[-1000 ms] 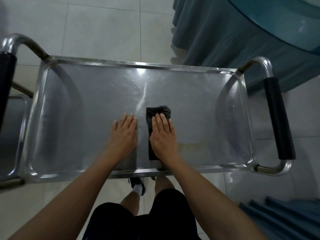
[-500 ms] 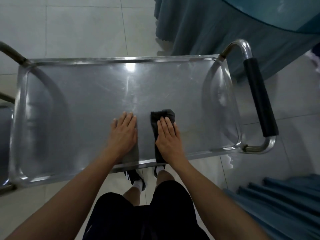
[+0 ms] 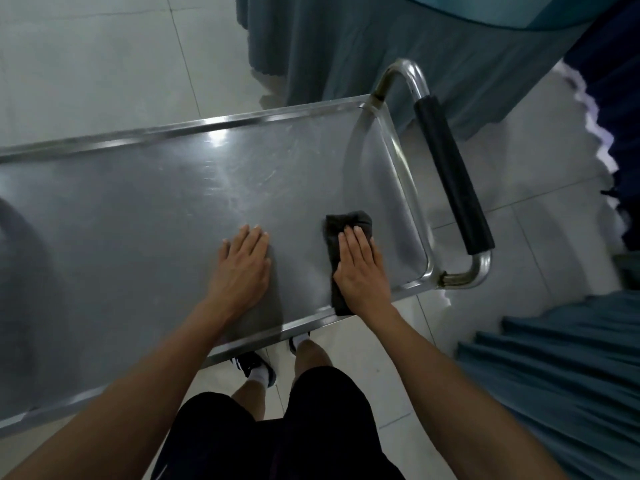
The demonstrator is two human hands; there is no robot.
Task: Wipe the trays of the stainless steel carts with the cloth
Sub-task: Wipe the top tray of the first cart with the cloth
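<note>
The right hand (image 3: 360,268) lies flat, fingers together, pressing the dark folded cloth (image 3: 346,233) onto the shiny stainless steel cart tray (image 3: 138,220). The left hand (image 3: 242,268), spread flat beside it, braces. Best to keep even pressure, overlapping strokes toward the rim beyond the fingertips.

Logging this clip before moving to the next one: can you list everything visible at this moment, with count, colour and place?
cart tray: one, silver steel, fills the middle and left
cart handle: one, steel with black grip, right end of the tray
cloth: one, dark, flat on the tray near its right end
drapes: teal, top and lower right
floor: pale tiles, all round
shoes: two, black with white socks, under the tray's near edge
left hand: flat on the tray
right hand: flat on the cloth
</note>
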